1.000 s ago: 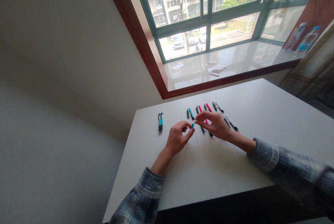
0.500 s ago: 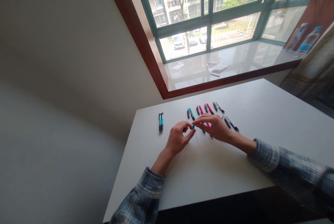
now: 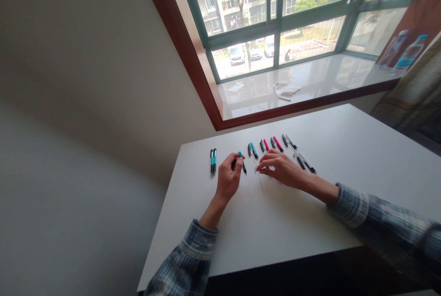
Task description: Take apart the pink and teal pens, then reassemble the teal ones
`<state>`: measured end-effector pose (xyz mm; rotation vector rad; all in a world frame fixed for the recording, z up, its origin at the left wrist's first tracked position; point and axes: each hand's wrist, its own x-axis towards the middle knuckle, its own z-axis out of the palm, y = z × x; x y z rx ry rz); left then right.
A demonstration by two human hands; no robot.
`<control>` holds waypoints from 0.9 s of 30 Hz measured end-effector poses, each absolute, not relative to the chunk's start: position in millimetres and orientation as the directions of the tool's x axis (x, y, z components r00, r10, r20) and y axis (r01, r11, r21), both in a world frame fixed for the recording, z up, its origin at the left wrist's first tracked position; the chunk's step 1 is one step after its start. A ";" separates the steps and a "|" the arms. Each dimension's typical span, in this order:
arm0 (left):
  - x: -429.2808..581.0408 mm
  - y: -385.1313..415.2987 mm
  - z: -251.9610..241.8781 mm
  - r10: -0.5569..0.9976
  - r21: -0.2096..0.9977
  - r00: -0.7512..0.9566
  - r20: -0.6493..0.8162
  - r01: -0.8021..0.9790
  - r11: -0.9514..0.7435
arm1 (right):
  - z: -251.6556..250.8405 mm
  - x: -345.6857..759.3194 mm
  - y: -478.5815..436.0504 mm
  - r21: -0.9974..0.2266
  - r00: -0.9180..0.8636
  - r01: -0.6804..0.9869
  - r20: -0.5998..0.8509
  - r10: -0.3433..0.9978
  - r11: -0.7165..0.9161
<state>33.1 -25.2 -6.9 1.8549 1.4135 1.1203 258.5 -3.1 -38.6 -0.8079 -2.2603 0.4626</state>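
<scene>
My left hand is closed around a teal pen barrel, with a dark tip pointing down to the right. Just to its right, my right hand has thumb and fingertips pinched on a thin, pale pen refill above the table; its outline is faint. Beyond the hands lie a black grip piece and a teal barrel piece. Two pink barrel pieces lie farther right with black parts beside them, partly hidden by my right hand.
Two whole teal-and-black pens lie side by side on the left of the white table. Black and clear pen parts rest right of my right hand. On the windowsill are a cloth and plastic bottles.
My left hand has drawn away leftward with the teal barrel, which now tilts upright in its grip. My right hand stays nearly in place, now apart from the left and at the refill.
</scene>
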 end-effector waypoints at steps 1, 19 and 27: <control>33.0 -25.1 -6.9 0.955 0.818 0.091 0.281 0.499 -0.288 | -39.5 259.0 -3.0 -0.508 -0.598 0.423 0.466 0.652 0.751; 34.0 -23.5 -9.8 0.954 0.821 0.092 0.284 0.490 -0.292 | -32.3 255.2 -11.3 -0.388 -0.802 0.354 0.341 0.489 0.851; 34.0 -20.6 -11.3 0.954 0.821 0.082 0.290 0.491 -0.291 | -28.3 250.9 -18.9 -0.289 -0.836 0.345 0.337 0.432 0.893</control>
